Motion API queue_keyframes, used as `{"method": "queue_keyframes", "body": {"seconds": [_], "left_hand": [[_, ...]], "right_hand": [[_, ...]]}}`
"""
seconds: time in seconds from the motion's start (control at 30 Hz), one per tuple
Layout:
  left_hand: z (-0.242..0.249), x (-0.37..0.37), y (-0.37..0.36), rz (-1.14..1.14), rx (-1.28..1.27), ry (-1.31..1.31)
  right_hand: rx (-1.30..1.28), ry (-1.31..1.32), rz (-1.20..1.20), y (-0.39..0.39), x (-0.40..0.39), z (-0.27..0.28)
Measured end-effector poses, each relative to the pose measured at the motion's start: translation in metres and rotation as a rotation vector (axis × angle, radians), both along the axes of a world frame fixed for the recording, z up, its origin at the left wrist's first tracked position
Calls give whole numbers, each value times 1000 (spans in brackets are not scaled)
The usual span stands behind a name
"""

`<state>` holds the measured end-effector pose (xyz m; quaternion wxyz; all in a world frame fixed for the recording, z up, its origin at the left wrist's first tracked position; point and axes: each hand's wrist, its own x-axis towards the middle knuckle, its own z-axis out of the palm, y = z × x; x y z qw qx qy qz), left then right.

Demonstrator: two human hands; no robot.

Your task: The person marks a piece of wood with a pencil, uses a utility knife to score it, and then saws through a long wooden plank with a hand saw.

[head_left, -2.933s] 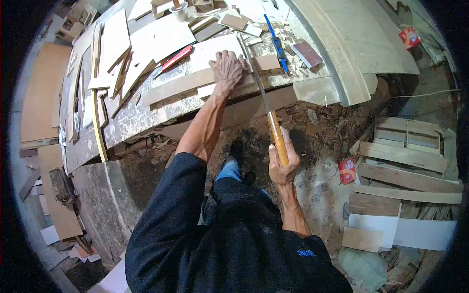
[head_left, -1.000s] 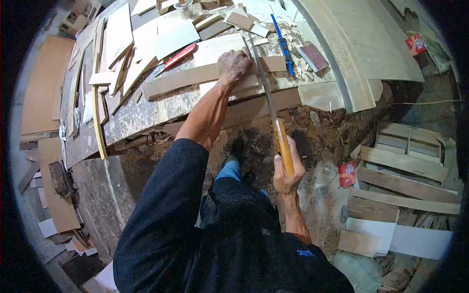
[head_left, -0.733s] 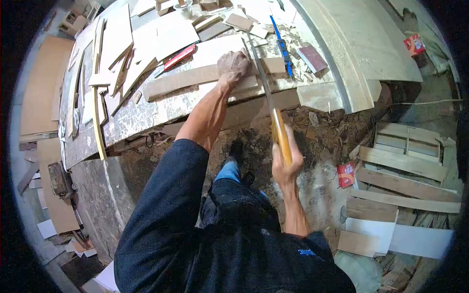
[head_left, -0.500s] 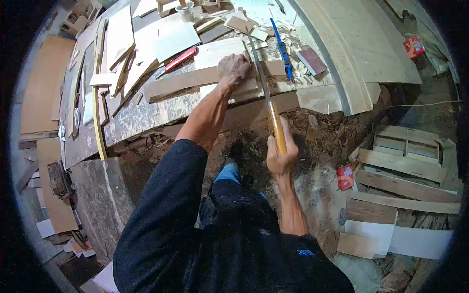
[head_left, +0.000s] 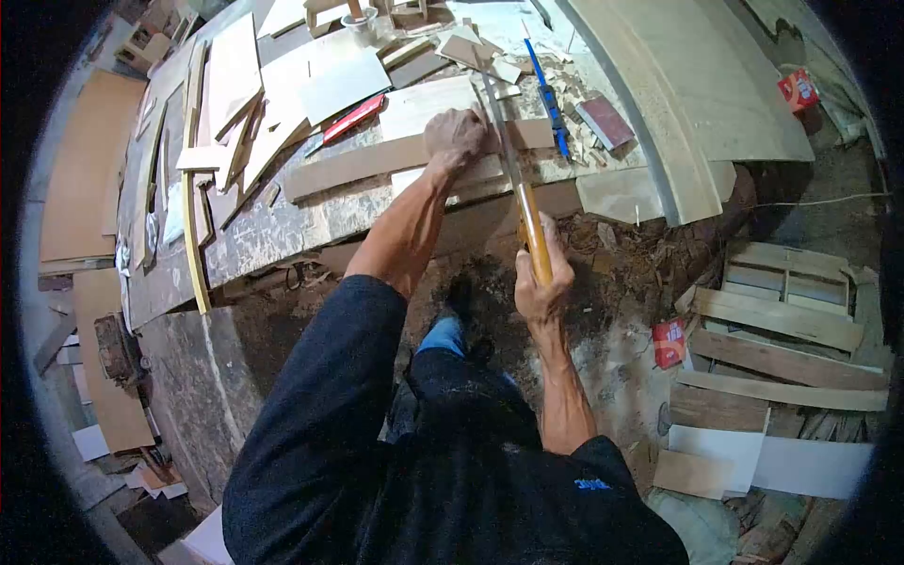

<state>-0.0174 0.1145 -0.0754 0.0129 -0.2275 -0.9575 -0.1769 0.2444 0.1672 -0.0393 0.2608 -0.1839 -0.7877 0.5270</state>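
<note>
Under my closed left hand (head_left: 456, 139), a long brown wooden strip (head_left: 353, 168) lies across the worktable near its front edge. My right hand (head_left: 544, 282) is wrapped round the yellow handle of a saw (head_left: 506, 141). Its narrow blade points away from me and crosses the strip just right of my left hand. A pale board (head_left: 428, 102) lies behind the strip, and a red-handled tool (head_left: 355, 119) is to the left. Right of the blade are a blue tool (head_left: 553, 111) and a reddish-brown block (head_left: 605, 122).
Boards (head_left: 235, 75) and a yellow strip (head_left: 195, 254) cover the left of the worktable (head_left: 273, 235). A white cup (head_left: 361, 26) stands at the back. Large curved sheets (head_left: 659, 104) lie at the right. Planks (head_left: 782, 363) and a red packet (head_left: 669, 343) are on the floor.
My right hand and the saw handle have moved slightly forward, away from my body. My left hand stays on the strip. The whole view has shifted a little.
</note>
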Motion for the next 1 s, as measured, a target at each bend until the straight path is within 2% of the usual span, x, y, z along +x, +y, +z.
{"method": "queue_keyframes", "body": {"seconds": [0.1, 0.13, 0.17, 0.23, 0.33, 0.37, 0.4, 0.43, 0.53, 0.63, 0.67, 0.73, 0.83, 0.97, 1.0], "left_hand": [[-14, -4, -1, 5, 54, 41], [1, 1, 7, 77, 5, -20], [-1, 2, 7, 77, 1, -34], [-1, -1, 7, 79, -9, -45], [2, 4, 8, 19, -37, -37], [3, 2, 7, 13, -44, -34], [-10, -7, 1, -58, -22, -53], [-6, -4, 1, -21, -20, -65], [0, -2, 6, 35, -9, -62], [-2, 2, 0, -17, 61, 26], [0, 1, 7, 39, 9, -30], [1, -1, 5, -5, -26, -51], [-3, 1, 2, -16, 4, -8], [9, 3, 9, 105, -7, -87], [-6, -3, 4, 43, 44, 1]], "right_hand": [[85, -86, 20, -2, 25, 9], [182, 90, -24, -7, 34, -1], [98, 8, -15, -11, 58, -3], [147, -21, -29, -17, 82, 5], [128, -44, -32, -14, 63, 4], [164, 42, -29, -9, 40, 2], [124, 0, 7, -3, 19, 3], [85, -40, 40, 0, 8, 4], [75, -68, 23, 1, 20, 4], [176, 73, -19, -11, 69, 1], [160, 52, -20, -12, 74, -2], [126, 18, -33, -16, 77, -4], [106, -11, 8, 1, 12, -9], [79, 25, 29, 3, 24, -17], [78, -1, 23, -2, 45, -13]]}}
